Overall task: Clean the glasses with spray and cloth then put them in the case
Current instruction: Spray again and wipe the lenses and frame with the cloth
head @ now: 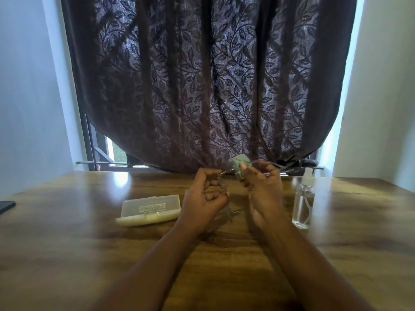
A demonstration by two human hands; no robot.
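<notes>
Wiping stage: lens cleaning is judged to be in hand; casing is not yet done.
Glasses: the thin metal-framed clear-lens glasses (224, 189) are held up above the brown wooden desk (67, 221), between the two hands, temples unfolded, one temple tip hanging down toward the desk.
Left hand: the left hand (203, 198) has its grip closed on the near end of the frame, fingers curled; the exact contact point is hard to make out.
Right hand: the right hand (262, 189) pinches the small pale green cleaning cloth (239, 166) over what appears to be the far lens, thumb on the near face of the cloth.
Spray: the clear plastic spray bottle with a white nozzle (303, 198) stands upright on the desk just right of the right hand, untouched.
Case: the translucent cream rectangular plastic case (149, 209) lies shut on the desk left of the left hand, apart from it.
Method: support the frame at the rim, not the temple, so that wiping pressure does not bend a hinge.
Method: sandwich the lens between thumb and fingers through the cloth and work both faces lightly.
Method: keep bare fingertips off the glass.
Risk: the thin frame would likely flex under a hard grip.
Next: repeat on the other lens, fold the temples, open the case.
</notes>
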